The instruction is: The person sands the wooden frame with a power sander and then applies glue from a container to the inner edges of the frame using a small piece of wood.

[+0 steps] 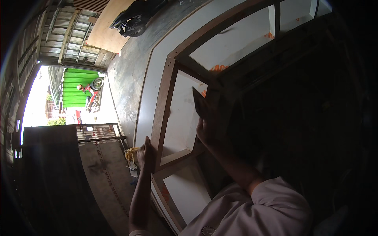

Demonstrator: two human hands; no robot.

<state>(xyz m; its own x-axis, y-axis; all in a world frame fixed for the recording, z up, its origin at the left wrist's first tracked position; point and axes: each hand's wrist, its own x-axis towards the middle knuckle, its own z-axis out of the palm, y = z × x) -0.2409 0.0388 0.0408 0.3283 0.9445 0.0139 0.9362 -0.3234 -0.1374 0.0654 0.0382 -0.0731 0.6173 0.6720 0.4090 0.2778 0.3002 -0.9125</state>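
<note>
My left hand [145, 156] is at the outer edge of a large wooden frame [162, 106], thumb up and the other fingers curled mostly out of sight. Just left of it is a yellow object [131, 155], perhaps a tool; whether the hand holds it or the edge is unclear. In my right hand [204, 129] is a dark, flat piece with a pointed tip [199, 103], its material too dim to tell. That hand hovers by the inner side of the frame. White panels [181, 112] with orange markings show through the frame's openings.
The framework continues to the upper right and toward my body. Beyond it lies a grey concrete floor [128, 78]. A dark motorcycle [136, 23] is at the top, and a red one [93, 96] stands outside by a green metal wall [75, 87]. Deep shadow covers the right side.
</note>
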